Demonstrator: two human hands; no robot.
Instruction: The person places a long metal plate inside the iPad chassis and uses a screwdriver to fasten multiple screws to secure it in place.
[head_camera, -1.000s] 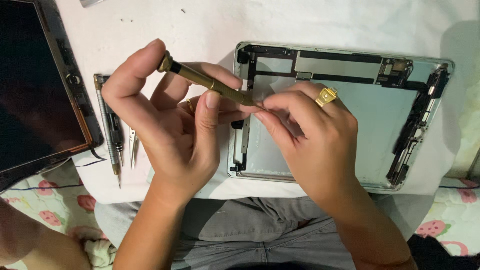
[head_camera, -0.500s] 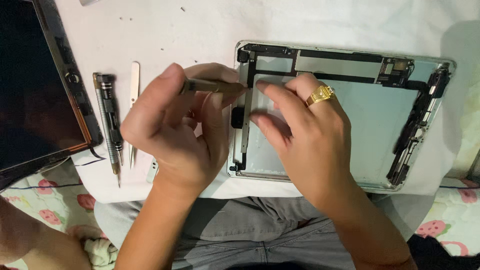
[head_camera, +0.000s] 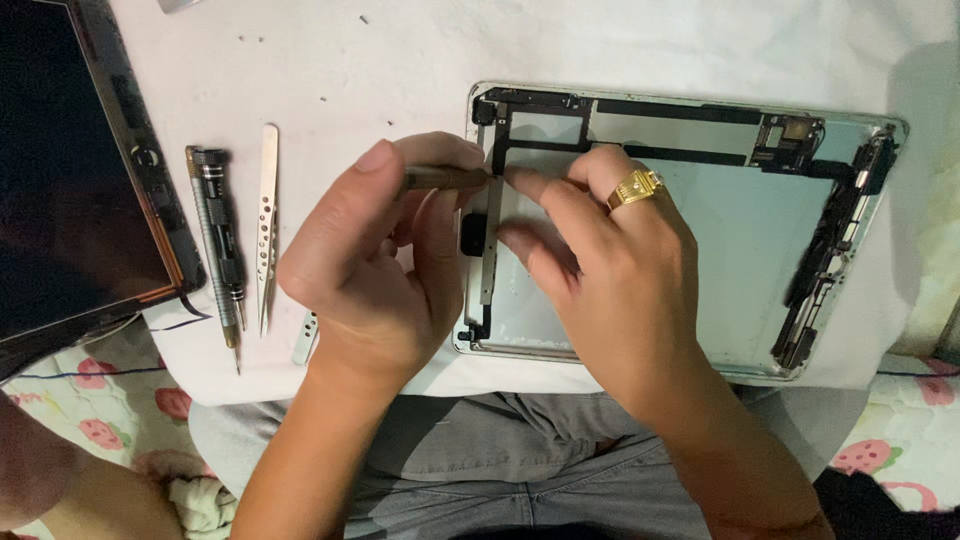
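two hands meet over the left edge of the opened tablet shell (head_camera: 720, 240).
the left hand (head_camera: 375, 270) pinches a slim brass-coloured tool (head_camera: 445, 178), laid level so its tip reaches a thin metal strip (head_camera: 488, 250) in the shell; its grip is closed on the tool. the right hand (head_camera: 600, 260), gold ring (head_camera: 636, 187) on, presses fingertips beside that tip, seemingly steadying it, clasping nothing. left of the shell on the white tabletop (head_camera: 330, 60) lie a knurled black screwdriver (head_camera: 216, 240) and steel tweezers (head_camera: 267, 225).

Opened tablet shell (head_camera: 760, 240) on table right, screwdriver (head_camera: 217, 250) and tweezers (head_camera: 266, 225) left of it, screen panel (head_camera: 70, 180) far left
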